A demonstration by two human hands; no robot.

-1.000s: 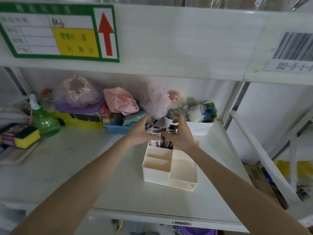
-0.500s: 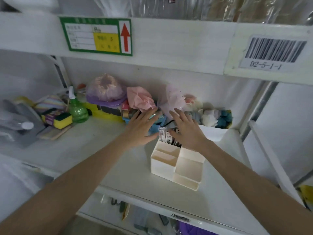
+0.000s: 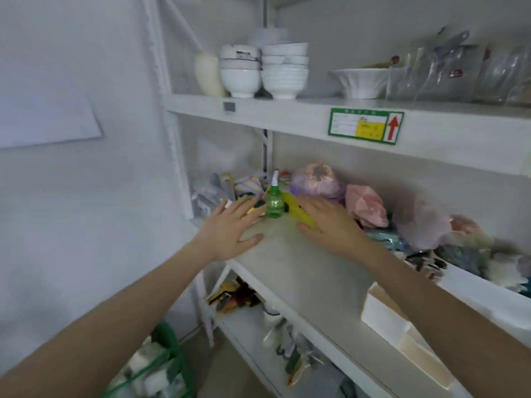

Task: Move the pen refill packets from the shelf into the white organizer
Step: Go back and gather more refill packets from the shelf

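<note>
The white organizer (image 3: 382, 317) stands on the shelf (image 3: 301, 277) at the lower right, largely hidden behind my right forearm. Dark pen refill packets (image 3: 425, 264) show just beyond that forearm, blurred. My left hand (image 3: 230, 228) hovers flat with spread fingers over the shelf's left end. My right hand (image 3: 327, 225) is also flat and spread, a little to the right. Both hold nothing. Between them stands a green spray bottle (image 3: 273, 202).
Bagged pink and purple soft items (image 3: 365, 205) crowd the back of the shelf. White bowls (image 3: 264, 70) stack on the shelf above, which carries a green label (image 3: 365, 126). A lower shelf (image 3: 258, 320) holds small packets. A green basket (image 3: 155, 372) sits on the floor.
The view has swung left, so the organizer now lies at the lower right. Both hands have left the organizer and its packets and moved left, spread flat around the green bottle.
</note>
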